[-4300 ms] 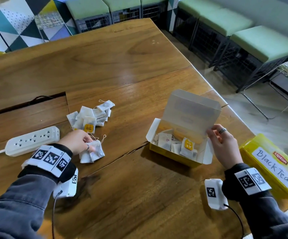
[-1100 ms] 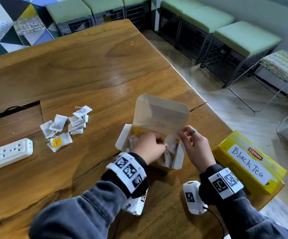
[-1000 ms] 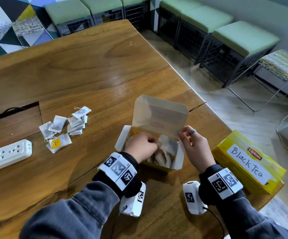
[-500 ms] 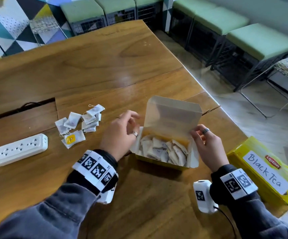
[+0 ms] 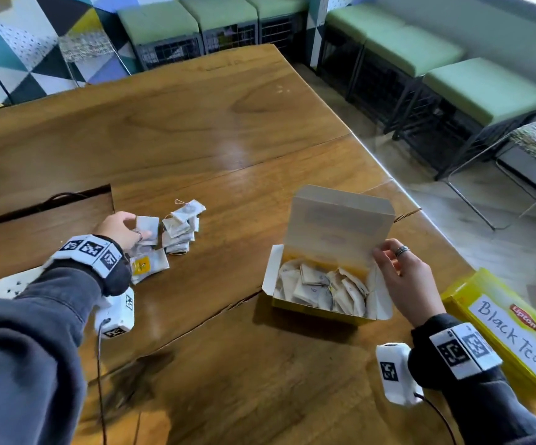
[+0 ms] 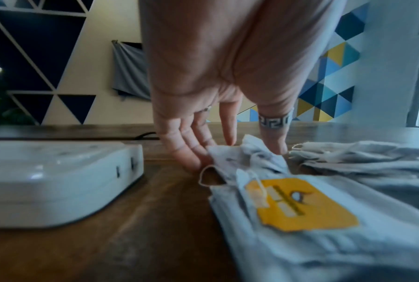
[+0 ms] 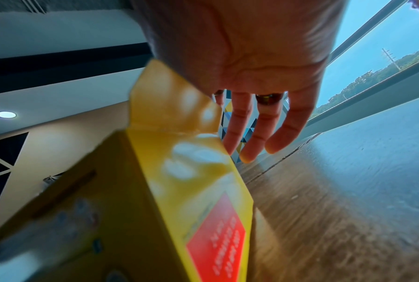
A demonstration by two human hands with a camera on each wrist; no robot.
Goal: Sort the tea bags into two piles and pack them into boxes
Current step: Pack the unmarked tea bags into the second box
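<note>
A small pile of white tea bags [image 5: 180, 229] lies on the wooden table [image 5: 196, 123] at the left; one bag carries a yellow tag [image 5: 141, 264] [image 6: 300, 204]. My left hand [image 5: 138, 226] [image 6: 239, 152] is on the pile's left end, thumb and fingers pinching a crumpled tea bag [image 6: 248, 150]. The open yellow box [image 5: 318, 311] [image 7: 155, 190] stands at the right and holds several tea bags [image 5: 321, 284]. My right hand [image 5: 385, 252] [image 7: 239, 148] holds the right edge of its raised lid [image 5: 337, 226].
A closed yellow box labelled Black Tea [image 5: 510, 332] lies at the table's right edge, beside my right wrist. A white power strip [image 5: 10, 284] [image 6: 58, 181] sits just left of my left hand. Green stools [image 5: 485, 88] line the floor beyond the table.
My left hand has left the open box and moved left to the pile, where it now pinches a bag. My right hand has stayed on the lid.
</note>
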